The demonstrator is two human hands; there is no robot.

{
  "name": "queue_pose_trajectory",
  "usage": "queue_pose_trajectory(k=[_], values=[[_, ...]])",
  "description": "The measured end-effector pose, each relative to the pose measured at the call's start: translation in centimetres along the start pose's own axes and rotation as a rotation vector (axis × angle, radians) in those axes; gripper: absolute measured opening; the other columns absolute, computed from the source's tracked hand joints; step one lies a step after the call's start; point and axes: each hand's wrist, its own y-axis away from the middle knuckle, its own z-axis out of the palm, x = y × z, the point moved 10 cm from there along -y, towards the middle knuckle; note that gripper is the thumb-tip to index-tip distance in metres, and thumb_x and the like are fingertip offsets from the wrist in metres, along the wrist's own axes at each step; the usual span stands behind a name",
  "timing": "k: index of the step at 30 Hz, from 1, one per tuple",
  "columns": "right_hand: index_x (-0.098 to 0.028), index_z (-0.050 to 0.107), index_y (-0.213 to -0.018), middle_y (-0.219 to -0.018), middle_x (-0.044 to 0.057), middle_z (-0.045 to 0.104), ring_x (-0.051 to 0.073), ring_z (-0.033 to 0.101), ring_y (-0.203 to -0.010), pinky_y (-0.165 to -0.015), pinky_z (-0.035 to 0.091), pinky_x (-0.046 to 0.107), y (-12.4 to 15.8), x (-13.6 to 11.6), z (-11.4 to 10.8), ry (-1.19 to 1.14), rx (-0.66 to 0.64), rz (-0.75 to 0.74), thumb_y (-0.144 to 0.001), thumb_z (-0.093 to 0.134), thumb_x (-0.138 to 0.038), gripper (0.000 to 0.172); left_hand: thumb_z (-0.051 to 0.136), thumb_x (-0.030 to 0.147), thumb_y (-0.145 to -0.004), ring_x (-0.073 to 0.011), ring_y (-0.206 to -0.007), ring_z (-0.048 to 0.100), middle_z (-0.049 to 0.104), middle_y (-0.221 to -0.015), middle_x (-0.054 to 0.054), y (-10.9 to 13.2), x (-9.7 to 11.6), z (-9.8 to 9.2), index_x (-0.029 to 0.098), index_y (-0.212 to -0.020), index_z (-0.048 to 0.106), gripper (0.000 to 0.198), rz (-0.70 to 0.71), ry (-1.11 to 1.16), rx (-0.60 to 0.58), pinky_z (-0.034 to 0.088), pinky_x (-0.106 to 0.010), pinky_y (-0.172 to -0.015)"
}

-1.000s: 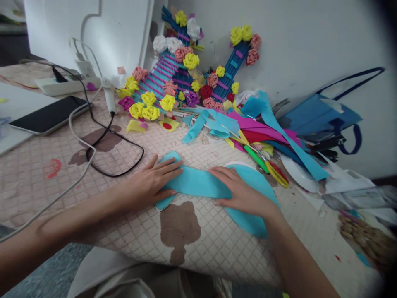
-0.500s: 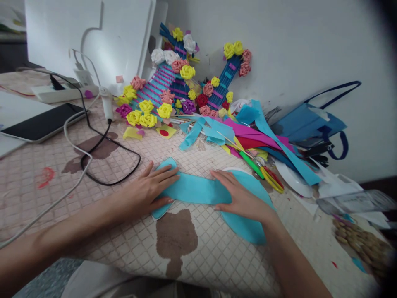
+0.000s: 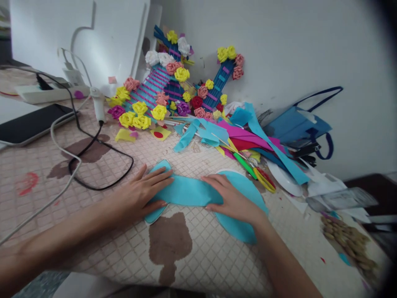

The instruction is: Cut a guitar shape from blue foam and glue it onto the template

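Note:
A folded sheet of light blue foam paper (image 3: 189,191) lies flat on the checked pink tablecloth (image 3: 198,248) near the front edge. My left hand (image 3: 141,193) lies open on its left end, fingers stretched out and pointing right. My right hand (image 3: 231,198) presses flat on its right part, fingers pointing left, over the rounded blue section (image 3: 245,188). Both palms rest on the sheet and neither hand grips anything.
Behind stand blue stick frames with paper flowers (image 3: 173,82). Coloured paper strips (image 3: 248,132) and green-and-yellow scissors (image 3: 257,171) lie at right, beside a blue bag (image 3: 297,124). A glue gun (image 3: 98,103), its black cable (image 3: 102,157), a phone (image 3: 31,124) and a power strip (image 3: 46,92) are at left.
The view has drifted a little to the right and down. Both hands stay flat on the blue sheet in nearly the same pose.

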Motion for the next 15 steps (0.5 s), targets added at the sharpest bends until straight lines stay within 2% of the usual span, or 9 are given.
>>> queue_pose_trajectory(k=[5,10,12,15], values=[[-0.029,0.033,-0.145,-0.142,0.007,0.043,0.027,0.037,-0.133,-0.112,0.029,0.051,-0.1,-0.3,0.0,0.009,-0.007,-0.002,-0.083,0.065,-0.042,0.071,0.045,0.048,-0.095,-0.0305,-0.139,0.033,0.039,-0.150,-0.009,-0.7,0.3,-0.6,0.024,-0.141,0.040,0.053,0.035,-0.010,0.057,0.013,-0.061,-0.114],[-0.028,0.031,-0.146,-0.147,0.007,0.039,0.026,0.035,-0.136,-0.112,0.031,0.047,0.2,0.0,-0.4,-0.018,-0.003,-0.016,-0.083,0.064,-0.050,0.075,0.045,0.045,-0.095,-0.0261,-0.141,0.031,0.039,-0.150,-0.010,-2.5,2.2,-0.4,0.019,-0.142,0.038,0.054,0.121,-0.024,0.023,0.013,-0.054,-0.117],[-0.028,0.029,-0.148,-0.150,0.007,0.036,0.025,0.031,-0.139,-0.113,0.031,0.046,0.7,0.6,-1.5,-0.042,0.044,-0.017,-0.084,0.060,-0.054,0.075,0.048,0.044,-0.094,-0.0266,-0.141,0.031,0.039,-0.150,-0.012,-3.2,2.9,-0.2,0.017,-0.141,0.039,0.055,0.147,-0.017,0.022,0.013,-0.053,-0.117],[-0.029,0.030,-0.147,-0.150,0.007,0.037,0.024,0.033,-0.139,-0.113,0.031,0.046,2.1,2.4,-4.0,-0.051,0.190,0.035,-0.091,0.052,-0.050,0.064,0.053,0.041,-0.092,-0.0287,-0.139,0.035,0.041,-0.148,-0.015,-3.8,3.4,0.2,0.015,-0.139,0.042,0.055,0.152,0.003,0.017,0.014,-0.055,-0.116]])
